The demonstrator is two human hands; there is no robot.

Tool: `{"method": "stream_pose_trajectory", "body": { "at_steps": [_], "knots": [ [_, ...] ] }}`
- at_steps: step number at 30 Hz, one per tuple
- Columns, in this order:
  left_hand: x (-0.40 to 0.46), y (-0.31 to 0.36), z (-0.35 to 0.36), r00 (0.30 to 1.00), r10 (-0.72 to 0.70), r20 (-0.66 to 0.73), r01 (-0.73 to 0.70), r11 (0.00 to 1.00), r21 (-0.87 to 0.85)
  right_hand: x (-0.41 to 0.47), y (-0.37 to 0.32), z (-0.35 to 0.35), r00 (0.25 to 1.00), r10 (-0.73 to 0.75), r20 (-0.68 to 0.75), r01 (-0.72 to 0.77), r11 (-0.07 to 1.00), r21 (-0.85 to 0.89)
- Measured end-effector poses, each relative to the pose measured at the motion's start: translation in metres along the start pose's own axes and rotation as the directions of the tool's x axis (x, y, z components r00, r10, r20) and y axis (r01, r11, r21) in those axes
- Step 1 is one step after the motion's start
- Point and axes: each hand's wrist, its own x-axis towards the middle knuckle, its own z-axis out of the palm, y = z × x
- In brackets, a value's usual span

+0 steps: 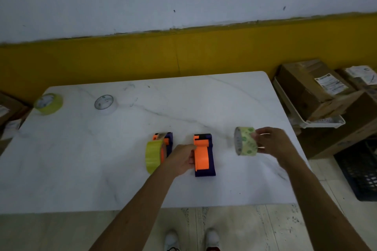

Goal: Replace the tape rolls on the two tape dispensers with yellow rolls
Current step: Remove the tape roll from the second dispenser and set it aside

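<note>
Two orange-and-purple tape dispensers lie on the white table (102,159). The left dispenser (166,142) carries a yellow roll (153,157) on its left side. The right dispenser (204,157) has no roll on it; my left hand (182,159) grips its left side. My right hand (271,143) holds a pale clear roll with green print (244,143) in the air, right of that dispenser. A spare yellow roll (48,103) lies at the table's far left, with a clear roll (105,103) beside it.
Cardboard boxes (318,91) and a white tray (322,123) stand right of the table, with a dark crate (361,173) on the floor below. A yellow-and-white wall runs behind. More boxes sit at the left edge (8,108).
</note>
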Motion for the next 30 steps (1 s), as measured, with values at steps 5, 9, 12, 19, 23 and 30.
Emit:
{"method": "stream_pose_trajectory", "body": {
  "at_steps": [5,9,12,19,23,30],
  "knots": [
    [-0.009,0.003,-0.006,0.982,0.12,-0.147,-0.071,0.951,0.3,0.0,-0.029,-0.006,0.994,-0.113,0.009,0.114,0.993,-0.011],
    [-0.03,0.028,-0.018,0.882,0.471,-0.024,-0.418,0.805,0.42,-0.008,-0.059,0.054,0.963,-0.198,0.185,0.174,0.975,0.14],
    [-0.043,0.052,-0.036,0.744,0.665,0.071,-0.634,0.668,0.391,-0.017,-0.077,0.126,0.915,-0.193,0.354,0.072,0.942,0.328],
    [-0.041,0.1,-0.172,0.637,0.728,-0.254,-0.618,0.679,0.397,-0.016,-0.097,0.296,0.87,-0.339,0.358,0.331,0.94,0.086],
    [-0.012,0.128,-0.297,0.633,0.628,-0.453,-0.537,0.778,0.326,0.004,-0.104,0.375,0.773,-0.347,0.531,0.384,0.922,0.042],
    [0.065,0.159,-0.469,0.49,0.624,-0.609,-0.287,0.775,0.563,0.055,-0.112,0.517,0.805,-0.331,0.492,0.404,0.913,-0.048]
  ]
}}
